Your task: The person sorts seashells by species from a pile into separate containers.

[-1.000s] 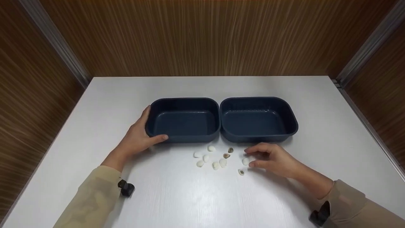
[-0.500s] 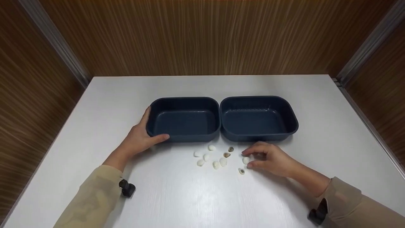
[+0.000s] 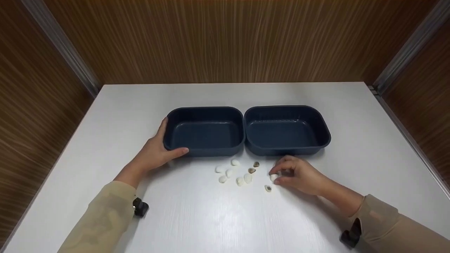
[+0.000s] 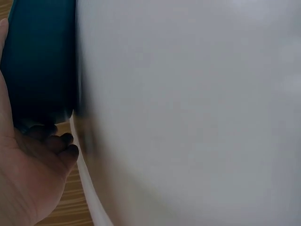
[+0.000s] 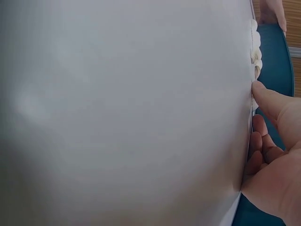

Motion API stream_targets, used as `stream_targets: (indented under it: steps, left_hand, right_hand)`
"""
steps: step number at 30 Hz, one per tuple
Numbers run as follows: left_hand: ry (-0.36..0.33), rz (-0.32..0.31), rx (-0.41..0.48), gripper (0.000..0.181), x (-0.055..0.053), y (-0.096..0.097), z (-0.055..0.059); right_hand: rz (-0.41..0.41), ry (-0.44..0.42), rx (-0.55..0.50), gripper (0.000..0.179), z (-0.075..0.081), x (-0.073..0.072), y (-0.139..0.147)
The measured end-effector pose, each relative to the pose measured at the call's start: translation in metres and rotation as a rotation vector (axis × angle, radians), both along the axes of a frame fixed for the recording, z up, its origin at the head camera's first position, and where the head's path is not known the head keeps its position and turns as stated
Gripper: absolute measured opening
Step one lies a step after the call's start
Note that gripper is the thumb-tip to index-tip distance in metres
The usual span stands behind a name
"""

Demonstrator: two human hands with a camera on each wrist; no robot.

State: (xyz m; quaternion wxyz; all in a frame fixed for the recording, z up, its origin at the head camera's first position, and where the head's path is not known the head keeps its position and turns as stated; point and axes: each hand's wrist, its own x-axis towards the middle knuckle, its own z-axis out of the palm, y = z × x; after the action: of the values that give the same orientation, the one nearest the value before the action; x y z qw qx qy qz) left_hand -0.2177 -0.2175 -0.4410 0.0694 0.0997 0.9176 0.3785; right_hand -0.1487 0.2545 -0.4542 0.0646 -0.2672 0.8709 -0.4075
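My left hand [image 3: 153, 154] holds the left dark blue rectangular bin [image 3: 211, 151], its thumb on the front wall and its fingers along the left side. In the left wrist view the bin [image 4: 42, 56] shows beside the palm. My right hand [image 3: 304, 177] pinches a small white shell [image 3: 273, 178] between thumb and index finger, at table level in front of the right bin [image 3: 288, 151]. In the right wrist view the fingers hide most of that shell. Several white shells [image 3: 248, 178] lie loose to its left, with brownish shells [image 3: 251, 170] among them.
Both bins stand side by side on a white table [image 3: 218, 218], with bare floors inside. A brown-and-white shell [image 3: 268, 188] lies just below the right thumb. Wood-grain panels [image 3: 225, 42] rise behind and at both sides of the table.
My right thumb and index finger have moved slightly left and closed around the white shell. My left hand stays at the left bin.
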Motion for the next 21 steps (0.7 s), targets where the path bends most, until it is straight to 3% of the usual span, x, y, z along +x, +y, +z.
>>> stream_targets:
  steps: [11,21]
  left_hand:
    - [0.074,-0.023,-0.116,0.136,-0.0026,0.0034,0.0027]
    - [0.109,-0.028,-0.13,0.132,0.0005,0.0041,0.0019]
  right_hand:
    - [-0.001,-0.004,-0.016,0.02,-0.003,-0.0022,0.0037]
    - [-0.008,-0.034,-0.019,0.019,-0.0024,-0.0014,0.0044]
